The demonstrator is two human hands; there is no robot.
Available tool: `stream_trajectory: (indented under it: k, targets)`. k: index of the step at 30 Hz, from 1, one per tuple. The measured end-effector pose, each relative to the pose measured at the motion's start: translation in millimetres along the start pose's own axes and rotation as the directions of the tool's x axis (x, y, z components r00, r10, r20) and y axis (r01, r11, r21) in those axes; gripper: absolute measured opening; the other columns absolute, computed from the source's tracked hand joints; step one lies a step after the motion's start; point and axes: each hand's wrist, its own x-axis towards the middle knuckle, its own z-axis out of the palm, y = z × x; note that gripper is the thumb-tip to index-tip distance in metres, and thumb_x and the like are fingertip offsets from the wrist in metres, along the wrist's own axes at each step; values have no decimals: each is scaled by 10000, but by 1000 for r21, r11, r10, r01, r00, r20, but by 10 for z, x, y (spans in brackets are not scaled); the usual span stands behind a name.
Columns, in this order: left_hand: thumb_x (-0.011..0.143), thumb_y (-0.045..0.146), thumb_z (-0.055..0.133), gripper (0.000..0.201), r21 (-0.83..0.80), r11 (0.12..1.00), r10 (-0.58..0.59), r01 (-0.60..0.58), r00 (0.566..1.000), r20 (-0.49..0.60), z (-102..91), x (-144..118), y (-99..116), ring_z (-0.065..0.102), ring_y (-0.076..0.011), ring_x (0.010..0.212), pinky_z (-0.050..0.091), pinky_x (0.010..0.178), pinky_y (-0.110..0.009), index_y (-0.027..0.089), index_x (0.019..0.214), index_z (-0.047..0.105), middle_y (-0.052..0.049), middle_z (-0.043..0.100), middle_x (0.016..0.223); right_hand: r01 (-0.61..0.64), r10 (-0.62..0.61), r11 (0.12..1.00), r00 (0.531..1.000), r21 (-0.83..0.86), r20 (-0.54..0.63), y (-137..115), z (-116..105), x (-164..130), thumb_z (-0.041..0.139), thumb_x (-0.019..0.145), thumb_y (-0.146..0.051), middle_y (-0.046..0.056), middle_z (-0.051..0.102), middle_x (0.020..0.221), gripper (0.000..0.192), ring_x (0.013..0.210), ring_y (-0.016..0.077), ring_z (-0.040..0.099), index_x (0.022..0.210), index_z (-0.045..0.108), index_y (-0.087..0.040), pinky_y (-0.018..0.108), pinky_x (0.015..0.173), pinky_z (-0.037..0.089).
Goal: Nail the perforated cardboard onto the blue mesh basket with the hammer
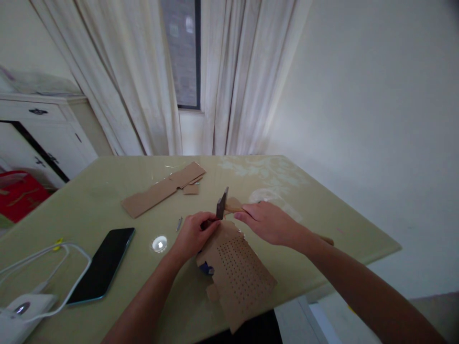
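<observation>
While the cardboard [238, 274] lay flat at the near edge of the tabletop [107, 191], it was pinned at its far end by the left hand [193, 234], whose fingers were curled and pressed down; whether something small was pinched at the fingertips could not be told. The sheet was brown, roughly torn along its far edge, and pierced by a neat grid of small holes over most of its face. Its near corner hung past the tabletop's edge, and a small blue scrap [207, 269] showed under its left side.

A hammer [223, 203] with a dark head and a pale wooden handle was grasped by the right hand [268, 222], fingers closed around the handle. The head was held just above the sheet's far edge, close beside the left fingertips.

A nail [179, 223] lay on the tabletop just left of the left hand, with a small round shiny spot [159, 243] near it. A phone [103, 265] lay face up farther left, beside a white cable [53, 253]. A long strip [163, 188] of cardboard rested well behind, toward the curtains [229, 76].
</observation>
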Motion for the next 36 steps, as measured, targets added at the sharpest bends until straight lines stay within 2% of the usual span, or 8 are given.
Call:
stream_trajectory:
  k: [7, 11, 13, 18, 24, 29, 33, 36]
  targets:
    - [967, 349, 729, 171, -18, 1000, -1, 1, 1000, 7, 1, 12, 8, 745, -189, 743, 553, 715, -291, 241, 993, 859, -32, 854, 882, -61, 66, 996, 995, 70, -74, -23, -13, -1, 385, 1187, -506, 71, 776, 880, 509, 811, 238, 698, 1044, 783, -224, 341, 689, 351]
    - [974, 356, 726, 181, -9, 999, -34, 34, 999, 31, 8, 11, 24, 716, -183, 692, 522, 672, -287, 229, 964, 854, -24, 828, 809, -52, 52, 999, 999, -7, -1, -53, 43, -10, 394, 1189, -486, 90, 794, 902, 514, 822, 246, 722, 979, 761, -194, 345, 685, 345]
    - [973, 350, 729, 177, -12, 999, -37, 38, 999, 26, 10, 11, 29, 722, -187, 711, 526, 687, -293, 229, 977, 858, -30, 833, 827, -53, 53, 999, 999, -8, -2, -47, 37, -20, 389, 1190, -501, 91, 799, 903, 523, 826, 253, 731, 975, 755, -196, 349, 675, 334]
    - [985, 334, 709, 195, -51, 998, 42, -41, 999, 12, -9, 24, 45, 718, -177, 774, 534, 710, -291, 218, 985, 866, -67, 816, 977, -87, 91, 995, 993, 49, -75, -25, 15, -16, 366, 1191, -519, 82, 795, 889, 529, 833, 251, 736, 1027, 763, -210, 347, 675, 345]
    - [963, 283, 714, 176, -44, 997, 59, -57, 997, 45, -17, 22, 41, 719, -174, 828, 554, 748, -294, 217, 897, 863, -77, 773, 1047, -48, 49, 998, 998, -35, 27, -57, 102, -11, 395, 1190, -461, 98, 816, 949, 504, 865, 247, 750, 990, 769, -188, 342, 703, 388]
    - [958, 286, 734, 156, -36, 999, 38, -37, 999, 18, 18, 18, 8, 702, -173, 803, 573, 768, -315, 226, 901, 866, -72, 773, 1057, -89, 91, 996, 994, 31, -58, -23, 123, -20, 374, 1199, -474, 82, 808, 913, 515, 850, 228, 741, 1012, 763, -191, 332, 695, 373]
    - [902, 294, 810, 109, -14, 1000, 3, -3, 1000, 19, 35, 25, -10, 721, -202, 878, 593, 807, -336, 233, 969, 871, -71, 759, 1092, -61, 61, 998, 998, 22, -2, -20, 259, -12, 404, 1195, -454, 91, 815, 935, 496, 853, 233, 746, 991, 769, -188, 333, 688, 358]
    - [797, 373, 940, 323, 16, 999, -30, 29, 999, 43, 36, 18, -18, 723, -218, 904, 600, 825, -350, 220, 1072, 865, -73, 753, 1148, -82, 81, 996, 997, 27, 8, -24, 270, -15, 425, 1190, -446, 96, 817, 939, 478, 856, 243, 746, 990, 769, -182, 338, 685, 351]
